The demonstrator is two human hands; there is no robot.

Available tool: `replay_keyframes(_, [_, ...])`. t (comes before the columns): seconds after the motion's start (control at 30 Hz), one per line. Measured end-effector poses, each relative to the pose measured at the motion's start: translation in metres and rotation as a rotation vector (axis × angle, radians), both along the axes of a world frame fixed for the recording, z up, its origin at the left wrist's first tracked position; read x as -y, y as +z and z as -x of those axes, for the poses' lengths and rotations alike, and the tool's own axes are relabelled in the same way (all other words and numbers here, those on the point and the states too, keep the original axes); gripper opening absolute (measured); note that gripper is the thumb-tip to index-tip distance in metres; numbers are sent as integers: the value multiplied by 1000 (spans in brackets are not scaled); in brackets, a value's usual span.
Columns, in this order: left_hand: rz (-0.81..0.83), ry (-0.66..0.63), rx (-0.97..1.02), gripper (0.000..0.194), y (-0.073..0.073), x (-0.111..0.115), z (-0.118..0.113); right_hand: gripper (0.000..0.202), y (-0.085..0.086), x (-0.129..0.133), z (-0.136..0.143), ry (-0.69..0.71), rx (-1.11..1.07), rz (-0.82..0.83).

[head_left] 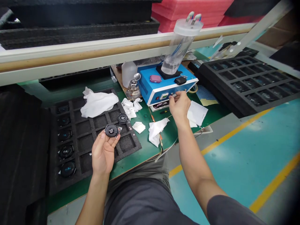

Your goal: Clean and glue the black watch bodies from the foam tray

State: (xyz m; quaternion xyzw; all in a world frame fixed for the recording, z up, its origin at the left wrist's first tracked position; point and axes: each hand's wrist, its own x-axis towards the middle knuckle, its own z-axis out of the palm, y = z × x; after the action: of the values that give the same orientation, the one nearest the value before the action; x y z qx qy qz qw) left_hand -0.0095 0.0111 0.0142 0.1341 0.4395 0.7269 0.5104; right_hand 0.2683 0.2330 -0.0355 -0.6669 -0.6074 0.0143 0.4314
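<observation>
Black disc [112, 131] sits in the left hand [104, 153], fingertips grasping its rim, presumably to spare its face, above the tray [137, 144] near its right edge. Right hand [180, 104] is at the front edge of the box [164, 86], fingers curled; whether gripping, I cannot tell.

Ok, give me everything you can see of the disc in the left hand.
The disc is round, black and glossy, with concentric rings and a small pale centre. Clear, plastic-looking film juts out at its right edge. It is held by its edge in the fingers of the left hand, patterned face toward the camera, and appears raised over the foam tray. Its underside is hidden.
</observation>
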Motion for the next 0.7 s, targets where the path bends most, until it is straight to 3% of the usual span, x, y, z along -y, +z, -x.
replay_keyframes(0.2, [-4, -11, -9, 26, -1, 1, 1, 35, 10, 10, 0, 35, 22, -15])
replay_keyframes(0.27, [-1, -12, -15, 27, -2, 1, 1, 40, 17, 28, -3, 51, 15, -43])
replay_keyframes(0.37, [5, -16, -24, 27, -3, 0, 0, 31, 28, 80, -4, 86, 33, -150])
replay_keyframes(0.43, [1, -16, -28, 27, -4, 0, 0, 13, 32, 126, -2, 264, 121, -225])
replay_keyframes(0.5, [0, -17, -26, 26, -5, 0, -1, 4, 32, 171, 3, 689, 271, -224])
replay_keyframes(0.57, [11, -20, -32, 26, -5, -1, -2, 6, 27, 205, 8, 918, 441, -162])
replay_keyframes(0.63, [20, -25, -52, 27, -6, -1, -3, 8, 18, 227, 10, 957, 542, -114])
replay_keyframes(0.7, [18, -33, -74, 28, -6, -1, -3, 13, 7, 238, 10, 884, 590, -84])
